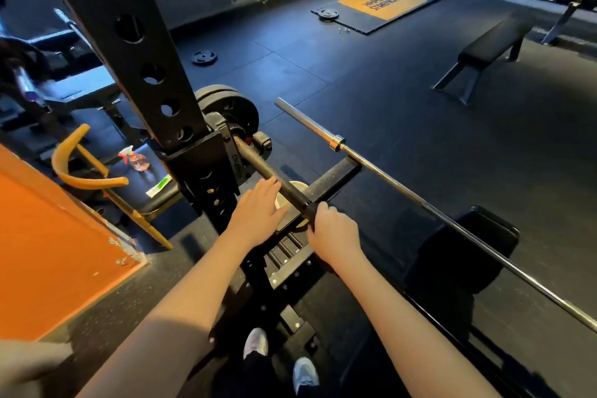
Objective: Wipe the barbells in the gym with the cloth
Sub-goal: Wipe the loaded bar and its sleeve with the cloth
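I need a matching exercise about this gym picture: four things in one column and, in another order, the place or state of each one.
Things
1. spray bottle
2. dark bar
3. silver barbell
4. flat bench

Places or states
a. gripped by the right hand
b. standing on the floor, far right
c. on the black pad, at the left
d. shiny, untouched, right of number 2

Pairs: 1-c, 2-a, 3-d, 4-b.

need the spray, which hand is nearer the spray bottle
Left. The left hand is right of the spray bottle, nearer; the right hand grips the end of the dark bar, farther right.
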`<state>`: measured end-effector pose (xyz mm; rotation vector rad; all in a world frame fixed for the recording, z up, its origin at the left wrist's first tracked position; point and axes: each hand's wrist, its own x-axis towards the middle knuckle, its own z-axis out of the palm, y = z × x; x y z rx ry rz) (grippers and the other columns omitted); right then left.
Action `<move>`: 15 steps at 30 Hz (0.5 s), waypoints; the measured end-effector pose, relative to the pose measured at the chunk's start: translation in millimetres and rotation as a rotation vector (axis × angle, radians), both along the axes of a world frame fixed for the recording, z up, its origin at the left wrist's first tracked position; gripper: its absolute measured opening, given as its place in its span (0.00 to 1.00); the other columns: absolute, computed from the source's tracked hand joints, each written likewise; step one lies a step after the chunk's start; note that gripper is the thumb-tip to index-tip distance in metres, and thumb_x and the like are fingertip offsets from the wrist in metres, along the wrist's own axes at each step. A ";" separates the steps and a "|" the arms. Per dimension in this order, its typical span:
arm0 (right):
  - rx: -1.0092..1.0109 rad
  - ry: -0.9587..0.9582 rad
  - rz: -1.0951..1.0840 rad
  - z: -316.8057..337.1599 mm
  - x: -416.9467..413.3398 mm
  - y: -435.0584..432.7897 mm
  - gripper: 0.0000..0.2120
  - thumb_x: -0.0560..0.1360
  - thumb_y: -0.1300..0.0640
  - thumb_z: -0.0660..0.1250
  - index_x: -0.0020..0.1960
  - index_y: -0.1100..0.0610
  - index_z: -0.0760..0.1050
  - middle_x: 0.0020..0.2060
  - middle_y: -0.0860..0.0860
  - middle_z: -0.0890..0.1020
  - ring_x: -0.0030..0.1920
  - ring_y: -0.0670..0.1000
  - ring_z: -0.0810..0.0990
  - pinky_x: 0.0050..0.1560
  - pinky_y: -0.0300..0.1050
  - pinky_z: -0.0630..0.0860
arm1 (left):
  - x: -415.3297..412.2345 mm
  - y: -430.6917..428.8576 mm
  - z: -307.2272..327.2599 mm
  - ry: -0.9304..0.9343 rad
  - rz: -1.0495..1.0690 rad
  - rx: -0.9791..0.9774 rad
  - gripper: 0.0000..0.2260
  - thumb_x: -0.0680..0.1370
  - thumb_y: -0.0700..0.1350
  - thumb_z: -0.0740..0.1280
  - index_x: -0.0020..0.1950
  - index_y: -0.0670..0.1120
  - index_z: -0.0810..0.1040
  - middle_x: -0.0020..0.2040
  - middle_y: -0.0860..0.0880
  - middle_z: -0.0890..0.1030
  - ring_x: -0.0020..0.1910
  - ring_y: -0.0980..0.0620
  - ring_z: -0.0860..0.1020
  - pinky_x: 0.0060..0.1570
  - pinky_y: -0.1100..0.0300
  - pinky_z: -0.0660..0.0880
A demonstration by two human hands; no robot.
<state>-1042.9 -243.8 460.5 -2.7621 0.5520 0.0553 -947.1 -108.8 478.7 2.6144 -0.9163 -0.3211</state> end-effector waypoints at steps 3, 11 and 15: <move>0.044 0.006 -0.007 -1.2 1.7 -0.5 0.14 0.79 0.49 0.64 0.60 0.56 0.69 0.53 0.53 0.79 0.51 0.52 0.81 0.49 0.45 0.79 | -4.0 18.7 9.0 -0.018 0.055 -0.044 0.26 0.82 0.48 0.61 0.78 0.44 0.57 0.79 0.47 0.58 0.78 0.49 0.51 0.75 0.51 0.49; -0.199 -0.043 -0.025 -14.4 -36.3 4.4 0.20 0.80 0.49 0.62 0.69 0.57 0.64 0.58 0.52 0.76 0.56 0.49 0.78 0.51 0.40 0.77 | 6.0 55.4 35.9 -0.372 0.104 -0.040 0.27 0.80 0.44 0.63 0.77 0.43 0.60 0.78 0.46 0.58 0.79 0.48 0.51 0.75 0.51 0.45; -0.190 -0.037 -0.006 -5.0 20.6 21.1 0.17 0.82 0.49 0.60 0.66 0.58 0.67 0.55 0.53 0.78 0.53 0.50 0.80 0.48 0.41 0.78 | 21.2 76.9 47.4 -0.585 0.106 0.104 0.30 0.74 0.44 0.70 0.74 0.40 0.66 0.76 0.43 0.65 0.76 0.43 0.59 0.74 0.47 0.53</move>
